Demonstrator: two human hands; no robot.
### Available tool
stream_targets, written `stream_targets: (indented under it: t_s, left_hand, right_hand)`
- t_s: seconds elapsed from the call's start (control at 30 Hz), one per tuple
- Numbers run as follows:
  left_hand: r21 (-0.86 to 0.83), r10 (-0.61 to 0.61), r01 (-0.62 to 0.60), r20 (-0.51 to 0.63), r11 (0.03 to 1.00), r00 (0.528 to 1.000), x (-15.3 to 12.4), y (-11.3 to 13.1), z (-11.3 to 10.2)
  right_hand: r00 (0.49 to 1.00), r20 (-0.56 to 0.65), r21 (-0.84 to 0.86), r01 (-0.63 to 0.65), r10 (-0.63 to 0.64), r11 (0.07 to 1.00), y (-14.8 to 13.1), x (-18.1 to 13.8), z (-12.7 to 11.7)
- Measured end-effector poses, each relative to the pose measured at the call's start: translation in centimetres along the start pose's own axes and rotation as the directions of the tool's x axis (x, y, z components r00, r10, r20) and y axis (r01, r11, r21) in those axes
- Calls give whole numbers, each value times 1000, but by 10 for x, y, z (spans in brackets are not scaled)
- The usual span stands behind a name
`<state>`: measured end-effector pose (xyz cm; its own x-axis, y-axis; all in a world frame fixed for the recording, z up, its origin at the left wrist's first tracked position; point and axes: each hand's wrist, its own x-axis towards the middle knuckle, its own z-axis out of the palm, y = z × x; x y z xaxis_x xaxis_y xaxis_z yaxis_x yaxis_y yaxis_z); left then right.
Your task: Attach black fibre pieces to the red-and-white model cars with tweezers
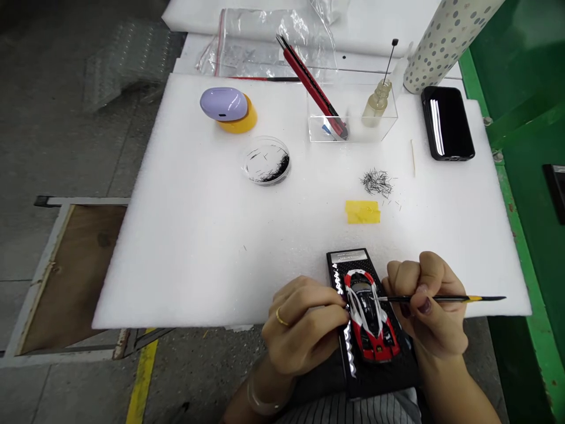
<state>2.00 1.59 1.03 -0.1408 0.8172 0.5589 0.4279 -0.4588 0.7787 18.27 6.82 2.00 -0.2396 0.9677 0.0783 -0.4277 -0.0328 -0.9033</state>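
Note:
A red, white and black model car [369,315] sits on a black display base [384,380], tilted close to my body at the foam board's front edge. My left hand [304,327] is closed along the base's left edge, its fingertips beside the car; the thumb is hidden. Between the thumb and fingers of my right hand [426,303] is a thin black paintbrush [454,299] with a yellow band. Its working tip points left and reaches the car's roof area. Above the car, a strip of yellow tape [362,212] lies near a pile of fine black slivers [377,183].
A round clear dish [267,162] holds more black slivers. Behind stand a purple-and-yellow object [227,109], a clear box [320,129] holding red-handled tweezers [311,85] and a small glass bottle [376,105]. To the right are a cotton swab [413,158], a phone [448,123] and a dotted tumbler [445,44].

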Motion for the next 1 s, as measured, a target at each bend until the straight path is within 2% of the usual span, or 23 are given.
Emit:
stream_targets:
  t_s: [0.5,0.7,1.0]
  left_hand:
    - [-13,11,-11,-12,1000,1000,1,-3,1]
    - [-21,129,-129,-9,991,992,1,-13,1]
    - [-22,128,-128,8,992,992,0,-13,-1]
  right_hand:
    - [1000,-1,32,-24,24,999,0,-2,-1]
    - [1000,7,54,-21,21,998,1,-2,-1]
    - [1000,4,51,-19,18,999,0,-2,0]
